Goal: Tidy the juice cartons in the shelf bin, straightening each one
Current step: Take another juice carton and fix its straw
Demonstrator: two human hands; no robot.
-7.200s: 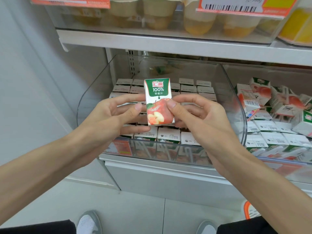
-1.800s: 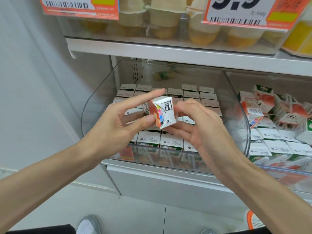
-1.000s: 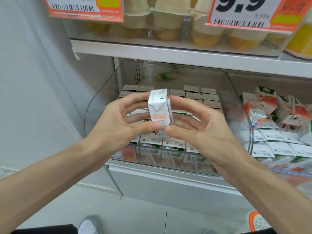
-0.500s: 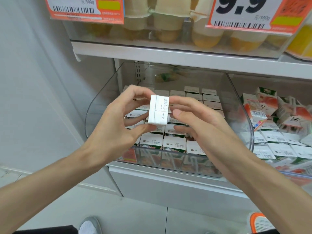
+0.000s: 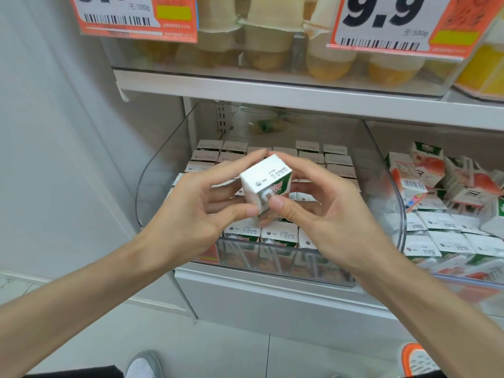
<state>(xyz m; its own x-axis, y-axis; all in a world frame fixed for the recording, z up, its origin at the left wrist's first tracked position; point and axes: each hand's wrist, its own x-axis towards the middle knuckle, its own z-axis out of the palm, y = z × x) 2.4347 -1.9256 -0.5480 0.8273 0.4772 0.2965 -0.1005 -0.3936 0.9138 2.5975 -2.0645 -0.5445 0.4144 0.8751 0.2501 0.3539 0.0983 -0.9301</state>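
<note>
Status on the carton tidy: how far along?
Done: the upright cartons in the left bin stand in neat rows.
In hand: the held carton is tilted, pinched between left hand and right hand above that bin, not yet set down.
Left: seat it in a row. The right bin has tipped cartons at the back, if that is in scope.

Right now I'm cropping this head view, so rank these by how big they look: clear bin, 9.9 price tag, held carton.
1. clear bin, largest by far.
2. 9.9 price tag, though the frame cuts its top.
3. held carton, smallest even though it is likely nearest the camera.
</note>
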